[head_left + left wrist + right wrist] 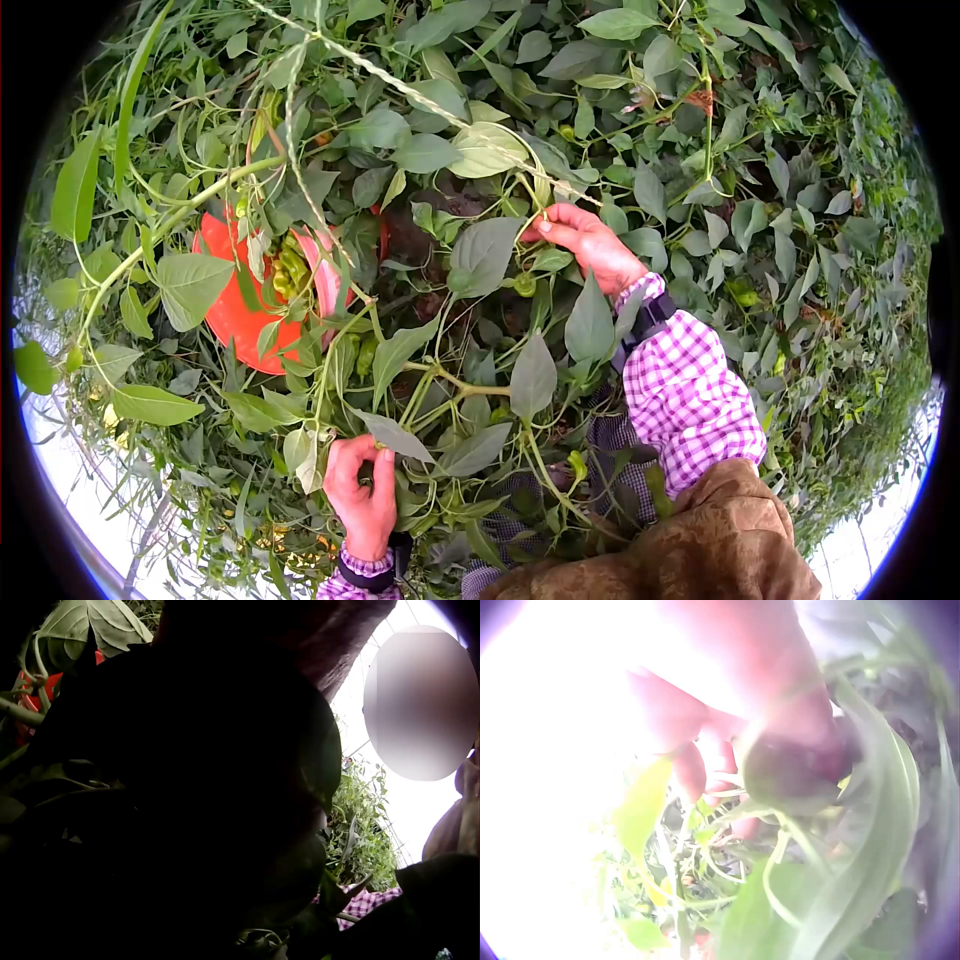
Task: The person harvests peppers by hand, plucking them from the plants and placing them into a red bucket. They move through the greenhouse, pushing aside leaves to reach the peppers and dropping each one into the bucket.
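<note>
Among smooth, pointed leaves (484,255), slender stem (541,192) in the right hand (592,245)

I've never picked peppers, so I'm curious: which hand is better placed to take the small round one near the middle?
Probably the right hand: its fingertips are close above that green pepper; the left hand is lower down, farther away.

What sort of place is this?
Probably a pepper patch, possibly in a greenhouse: dense leafy plants, green peppers in a red container, and a white backdrop crossed by thin lines.
</note>
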### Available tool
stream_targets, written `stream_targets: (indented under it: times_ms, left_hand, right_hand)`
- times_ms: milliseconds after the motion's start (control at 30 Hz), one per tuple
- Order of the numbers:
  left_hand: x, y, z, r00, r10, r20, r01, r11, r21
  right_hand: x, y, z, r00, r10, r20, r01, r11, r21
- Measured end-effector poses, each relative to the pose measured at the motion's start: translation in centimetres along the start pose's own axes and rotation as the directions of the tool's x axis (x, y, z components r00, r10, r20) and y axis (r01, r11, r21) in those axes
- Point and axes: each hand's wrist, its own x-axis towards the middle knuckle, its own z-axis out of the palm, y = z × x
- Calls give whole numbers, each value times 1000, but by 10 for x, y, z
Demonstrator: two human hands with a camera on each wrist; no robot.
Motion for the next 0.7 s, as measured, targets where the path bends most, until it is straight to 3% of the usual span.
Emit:
stream_targets:
  times_ms: [100,233,333,433,467,700]
  left_hand:
    - [1,0,1,1000,21,-9,-21,1000,-6]
    - [-1,2,1,999,27,-21,-27,1000,-7]
    - [0,9,1,999,24,-28,-25,1000,-12]
    - [0,7,1,999,17,-38,-19,999,-27]
    - [0,5,1,999,28,-34,-29,999,-26]
    - [14,16,4,993,83,-89,-87,995,-43]
  right_hand:
    - [-2,-28,-7,999,29,-22,-31,996,-81]
    - [0,-44,-6,1000,23,0,-23,1000,-20]
    - [-8,-52,7,997,44,59,-60,950,306]
    - [-11,-57,16,995,93,41,-101,924,368]
    - [-8,-55,20,993,114,-27,-94,917,387]
    - [-28,-73,52,974,222,-36,-186,885,426]
